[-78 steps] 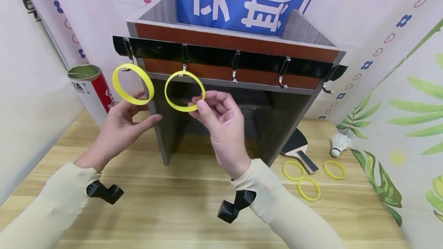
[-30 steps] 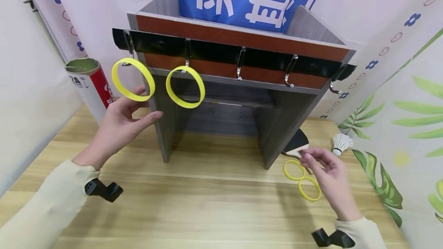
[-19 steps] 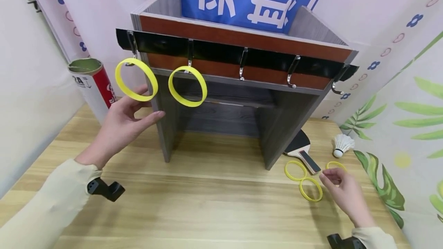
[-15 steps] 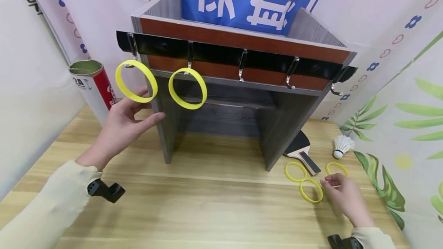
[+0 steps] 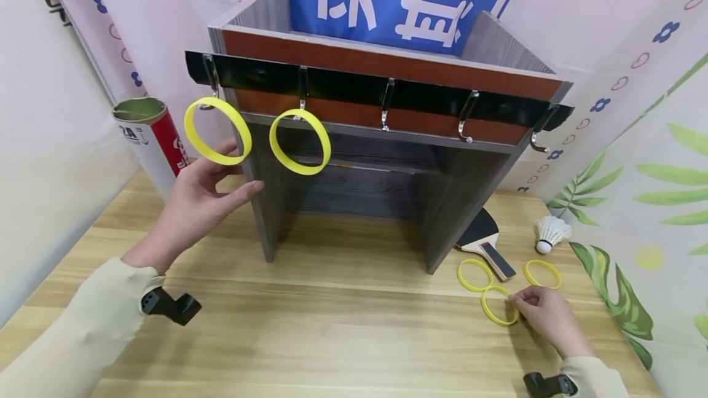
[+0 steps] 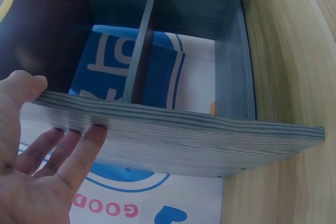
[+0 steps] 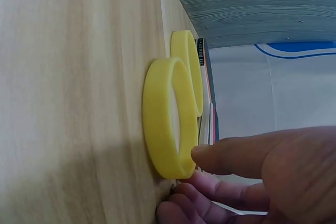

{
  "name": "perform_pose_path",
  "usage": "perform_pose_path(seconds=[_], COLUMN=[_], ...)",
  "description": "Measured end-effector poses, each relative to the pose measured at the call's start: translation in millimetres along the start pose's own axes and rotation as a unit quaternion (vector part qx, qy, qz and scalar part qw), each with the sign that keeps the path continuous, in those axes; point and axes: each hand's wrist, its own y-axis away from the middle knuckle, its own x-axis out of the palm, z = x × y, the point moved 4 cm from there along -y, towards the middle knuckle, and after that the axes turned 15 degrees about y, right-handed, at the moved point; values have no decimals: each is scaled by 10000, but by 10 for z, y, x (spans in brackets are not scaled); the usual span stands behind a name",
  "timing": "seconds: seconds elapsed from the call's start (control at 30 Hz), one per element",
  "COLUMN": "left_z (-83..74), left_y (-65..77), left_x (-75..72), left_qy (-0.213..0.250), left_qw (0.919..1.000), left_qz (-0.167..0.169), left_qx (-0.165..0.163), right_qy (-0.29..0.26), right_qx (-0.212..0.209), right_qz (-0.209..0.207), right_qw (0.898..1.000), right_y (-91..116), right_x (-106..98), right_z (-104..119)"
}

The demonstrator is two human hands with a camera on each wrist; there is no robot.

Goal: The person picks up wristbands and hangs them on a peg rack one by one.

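Observation:
My left hand [image 5: 201, 198] grips the left side panel of a grey wooden shelf [image 5: 381, 61]. In the left wrist view its thumb lies at the front edge of the panel [image 6: 173, 111], its fingers on the outer face. Low at the right, my right hand [image 5: 550, 318] pinches the near edge of a yellow wristband [image 7: 156, 119] between thumb and forefinger. That band still stands on the table, touching a second yellow wristband [image 7: 195, 66]. Two more wristbands hang from the shelf's hooks, one on the leftmost hook [image 5: 209, 72] and one on the hook beside it [image 5: 302, 88].
A black hook rail [image 5: 343, 81] runs across the shelf front, with bare hooks to the right. Another wristband [image 5: 527, 270], a table tennis bat [image 5: 498, 261] and a shuttlecock [image 5: 552, 235] lie at the right. A red and white tube [image 5: 149, 143] stands at the left.
The right hand let go of the second hanging wristband, moved right and down to the table, and took hold of a lying one. My left hand stayed on the shelf.

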Motion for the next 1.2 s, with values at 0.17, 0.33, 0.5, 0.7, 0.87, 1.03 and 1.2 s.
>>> perform_pose_path(seconds=[0.17, 0.33, 0.5, 0.7, 0.87, 1.03, 1.2], left_z=[6, 16, 9, 5, -1, -3, -3], left_y=[2, 12, 14, 4, -3, 5, -11], left_x=[3, 6, 18, 10, 9, -18, 9], left_qy=[13, -16, -13, -18, 31, 18, 56], left_qw=[10000, 9999, 10000, 10000, 10000, 10000, 10000], left_qz=[-9, -2, 41, 21, 16, -21, 26], left_qx=[-21, -131, -88, 35, 50, 10, -55], right_qy=[-116, -222, -541, -967, -1447, -2040, -2739], right_qx=[61, 116, 199, 153, 146, 128, 176], right_qz=[-24, 24, 93, 122, 347, 709, 1103], right_qw=[9999, 9997, 9983, 9951, 9888, 9763, 9553], right_y=[-3, 13, 53, 77, 92, 86, 94], right_x=[5, 37, 58, 33, 19, 74, 114], right_z=[-1, -16, -30, -37, -56, -98, -192])
